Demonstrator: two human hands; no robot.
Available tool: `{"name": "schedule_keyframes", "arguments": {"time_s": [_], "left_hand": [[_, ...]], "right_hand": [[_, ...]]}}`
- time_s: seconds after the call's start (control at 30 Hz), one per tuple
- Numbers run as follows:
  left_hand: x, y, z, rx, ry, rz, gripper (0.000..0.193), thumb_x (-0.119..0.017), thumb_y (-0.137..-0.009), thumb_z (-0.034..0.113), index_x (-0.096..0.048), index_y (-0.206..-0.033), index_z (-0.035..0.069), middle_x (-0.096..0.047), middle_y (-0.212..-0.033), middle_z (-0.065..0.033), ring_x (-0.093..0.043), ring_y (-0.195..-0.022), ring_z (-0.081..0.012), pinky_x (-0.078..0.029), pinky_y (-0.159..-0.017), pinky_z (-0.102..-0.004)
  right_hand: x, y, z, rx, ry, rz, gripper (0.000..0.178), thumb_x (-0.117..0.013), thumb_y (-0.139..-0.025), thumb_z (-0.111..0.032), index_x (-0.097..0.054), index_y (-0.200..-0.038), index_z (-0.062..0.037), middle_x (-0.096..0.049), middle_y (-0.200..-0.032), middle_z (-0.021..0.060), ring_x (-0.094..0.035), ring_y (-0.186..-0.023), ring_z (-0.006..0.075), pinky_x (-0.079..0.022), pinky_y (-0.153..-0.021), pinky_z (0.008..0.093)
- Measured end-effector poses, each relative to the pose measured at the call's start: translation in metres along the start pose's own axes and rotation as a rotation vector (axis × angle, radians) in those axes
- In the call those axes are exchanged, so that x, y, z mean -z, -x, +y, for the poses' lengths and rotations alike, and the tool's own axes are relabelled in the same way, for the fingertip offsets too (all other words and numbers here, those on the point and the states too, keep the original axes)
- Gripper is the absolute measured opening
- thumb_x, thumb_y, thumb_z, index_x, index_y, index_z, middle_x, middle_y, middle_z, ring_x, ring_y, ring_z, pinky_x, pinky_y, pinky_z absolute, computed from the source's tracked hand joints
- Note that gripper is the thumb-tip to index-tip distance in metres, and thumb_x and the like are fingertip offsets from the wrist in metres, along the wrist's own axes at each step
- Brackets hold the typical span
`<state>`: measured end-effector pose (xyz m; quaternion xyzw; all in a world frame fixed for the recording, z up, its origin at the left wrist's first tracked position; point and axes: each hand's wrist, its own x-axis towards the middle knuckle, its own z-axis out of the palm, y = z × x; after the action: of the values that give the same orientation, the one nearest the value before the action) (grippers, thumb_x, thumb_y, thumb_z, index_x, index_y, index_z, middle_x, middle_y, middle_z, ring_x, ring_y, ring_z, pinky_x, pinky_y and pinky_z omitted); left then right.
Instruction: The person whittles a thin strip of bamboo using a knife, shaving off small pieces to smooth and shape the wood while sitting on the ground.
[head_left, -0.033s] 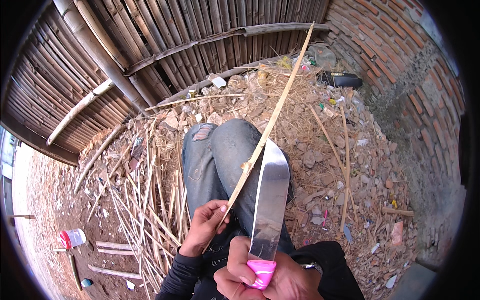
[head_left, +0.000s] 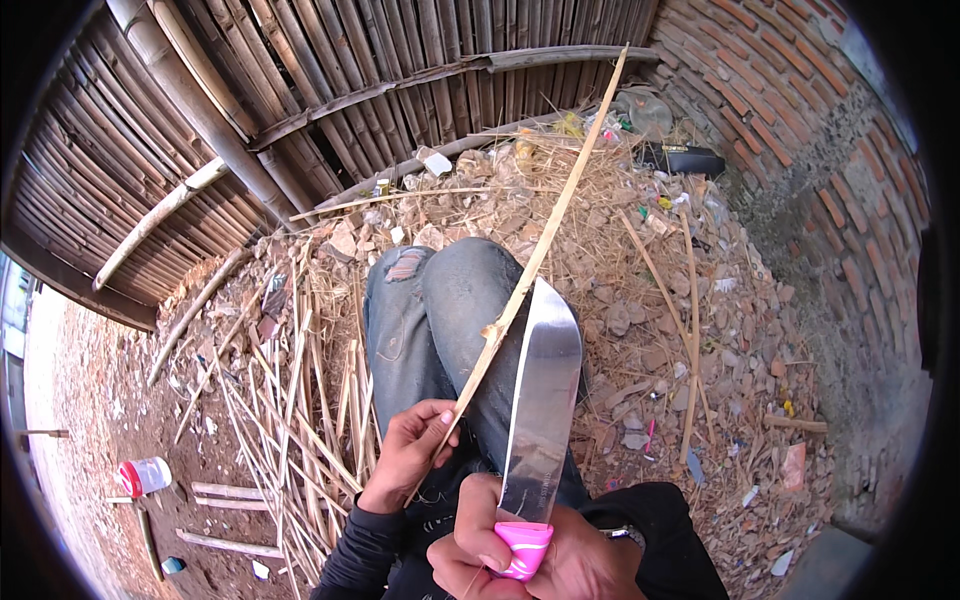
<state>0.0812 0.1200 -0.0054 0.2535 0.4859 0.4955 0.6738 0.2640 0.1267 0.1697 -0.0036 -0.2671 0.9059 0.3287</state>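
Observation:
My left hand [head_left: 412,447] is closed around the lower part of a long, thin bamboo strip [head_left: 545,245], which slants up and to the right across my jeans. A rough node sticks out partway along it. In my right hand [head_left: 540,560], fingers wrapped, is the pink handle [head_left: 524,548] of a machete. Its broad steel blade [head_left: 545,390] points upward, right of the strip, with the rounded tip close to the strip's edge. Whether blade and strip touch, I cannot tell.
Split bamboo strips [head_left: 290,430] lie piled left of my legs. Farther left sits a red-and-white container [head_left: 146,477]. Rubble and dry straw [head_left: 620,310] cover the ground ahead and right. A bamboo wall [head_left: 400,60] stands behind, a brick wall [head_left: 800,150] to the right.
The machete blade has shifted very slightly to the right. The bamboo strip and my left hand look the same as before.

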Motion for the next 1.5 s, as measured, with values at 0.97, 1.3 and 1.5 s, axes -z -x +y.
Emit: {"name": "schedule_keyframes", "arguments": {"time_s": [0.97,1.3,1.5], "left_hand": [[-0.008,0.0,0.01,-0.001,-0.018,0.004,0.023,-0.059,-0.107,0.014,-0.065,-0.12,-0.003,-0.062,-0.079,-0.0031,-0.051,-0.06,-0.0073,-0.039,-0.052,-0.0212],[-0.006,0.006,0.01,-0.012,-0.013,0.027,0.023,-0.059,-0.107,0.016,-0.066,-0.12,-0.002,-0.063,-0.08,-0.003,-0.051,-0.06,-0.0068,-0.039,-0.052,-0.0207],[-0.006,0.004,0.007,-0.008,-0.006,0.022,0.023,-0.06,-0.106,0.016,-0.065,-0.121,-0.002,-0.064,-0.08,-0.0029,-0.051,-0.06,-0.0065,-0.039,-0.053,-0.0209]], "right_hand": [[0.09,-0.03,-0.042,0.142,0.055,0.312,0.03,-0.065,-0.093,-0.012,-0.038,-0.104,-0.0153,-0.036,-0.075,-0.0009,-0.038,-0.06,0.0092,-0.033,-0.058,0.0281],[0.126,-0.019,-0.045,0.28,0.466,0.557,0.032,-0.067,-0.09,-0.003,-0.038,-0.097,-0.0139,-0.039,-0.075,-0.0018,-0.04,-0.06,0.0077,-0.035,-0.056,0.0253],[0.256,0.058,-0.019,0.035,1.578,1.0,0.021,-0.062,-0.084,0.001,-0.044,-0.093,-0.0037,-0.048,-0.076,0.0038,-0.049,-0.064,0.0134,-0.043,-0.062,0.0309]]}}
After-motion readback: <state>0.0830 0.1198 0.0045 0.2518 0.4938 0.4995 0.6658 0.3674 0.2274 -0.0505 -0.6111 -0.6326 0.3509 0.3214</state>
